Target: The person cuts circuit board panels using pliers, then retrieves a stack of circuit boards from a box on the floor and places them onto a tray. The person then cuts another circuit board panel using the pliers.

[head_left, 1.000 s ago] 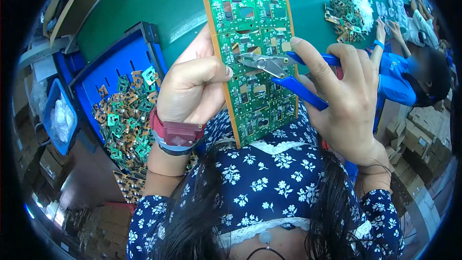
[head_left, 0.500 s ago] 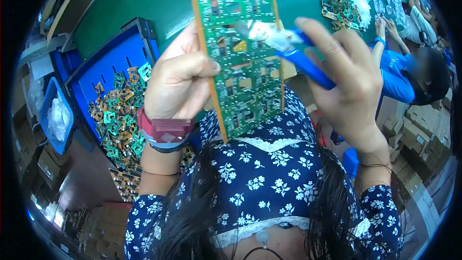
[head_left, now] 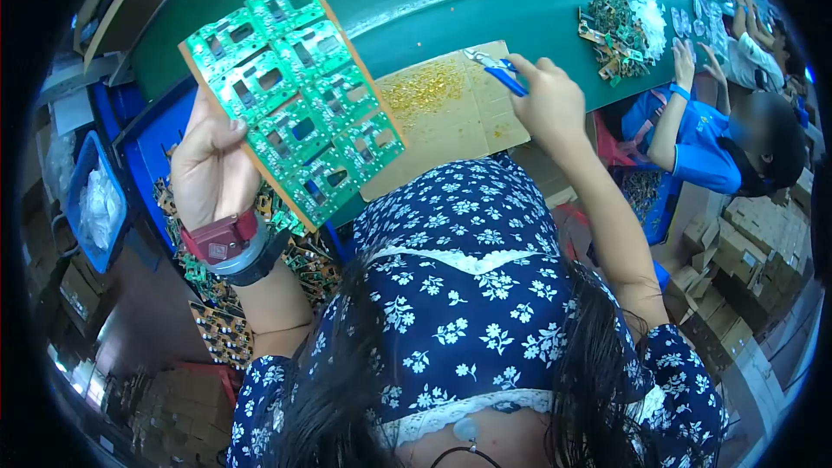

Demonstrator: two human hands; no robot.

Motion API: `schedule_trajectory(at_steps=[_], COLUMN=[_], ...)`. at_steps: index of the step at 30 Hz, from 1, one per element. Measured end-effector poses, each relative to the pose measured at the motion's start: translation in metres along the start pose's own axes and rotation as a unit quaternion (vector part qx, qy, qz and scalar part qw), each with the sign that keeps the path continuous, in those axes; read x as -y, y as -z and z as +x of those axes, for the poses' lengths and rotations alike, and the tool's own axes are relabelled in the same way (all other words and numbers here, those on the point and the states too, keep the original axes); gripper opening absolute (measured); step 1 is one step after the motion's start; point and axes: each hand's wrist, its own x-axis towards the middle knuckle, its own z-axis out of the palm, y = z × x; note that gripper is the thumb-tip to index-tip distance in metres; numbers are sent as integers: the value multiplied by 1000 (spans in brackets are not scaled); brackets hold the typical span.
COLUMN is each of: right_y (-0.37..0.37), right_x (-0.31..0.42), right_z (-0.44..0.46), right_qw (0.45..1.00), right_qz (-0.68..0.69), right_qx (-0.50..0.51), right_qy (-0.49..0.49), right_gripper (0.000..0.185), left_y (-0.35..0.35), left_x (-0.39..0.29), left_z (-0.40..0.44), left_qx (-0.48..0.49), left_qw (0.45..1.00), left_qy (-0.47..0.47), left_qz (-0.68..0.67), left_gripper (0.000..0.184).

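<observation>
My left hand (head_left: 217,165) grips the left edge of a green circuit board panel (head_left: 299,100) with orange side strips, thumb on its face. The panel is tilted and raised over the blue bin. Well to the right, my right hand (head_left: 550,104) is closed on blue-handled cutters (head_left: 503,72), whose metal jaws point left, away from the panel. Beneath the cutters lies a cardboard sheet (head_left: 468,126) with many small yellow bits (head_left: 425,94) on it.
A blue bin (head_left: 156,143) of separated boards stands at left, beside a blue basket (head_left: 100,208) of clear plastic. On the green table (head_left: 511,9), a pile of boards (head_left: 617,35) sits near white pieces (head_left: 648,22). A co-worker in blue (head_left: 702,143) is at right.
The panel has moved left and tilted, carried by my left hand. My right hand has drawn the cutters away from it to above the cardboard, now uncovered to view.
</observation>
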Motion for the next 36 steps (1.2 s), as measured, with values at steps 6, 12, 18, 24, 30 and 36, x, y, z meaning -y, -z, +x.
schedule_trajectory(at_steps=[6, 12, 18, 24, 30, 36], right_y=[-82, 41, 129, 152, 145, 164], right_x=[-3, 10, 50, 46, 40, 41], right_z=[11, 3, -17, -7, -15, -29], right_qw=[985, 999, 947, 590, 491, 594], right_qz=[-119, -28, 318, 714, 764, 697], right_qx=[126, -24, 1, 365, 411, 388], right_qy=[6, 38, 49, -94, -84, -107], right_gripper=[37, 39, 49, 59, 68, 57], left_y=[-7, -18, -41, -63, -73, -67], left_x=[9, 11, 32, 39, 39, 46], left_z=[1, 0, 14, 8, 4, -3], left_qx=[22, 32, 82, 107, 70, 43], left_qw=[999, 997, 990, 985, 982, 977], left_qy=[32, 44, 86, 106, 145, 207], left_qz=[-28, -49, -75, -86, -97, -32], left_gripper=[75, 73, 70, 68, 60, 50])
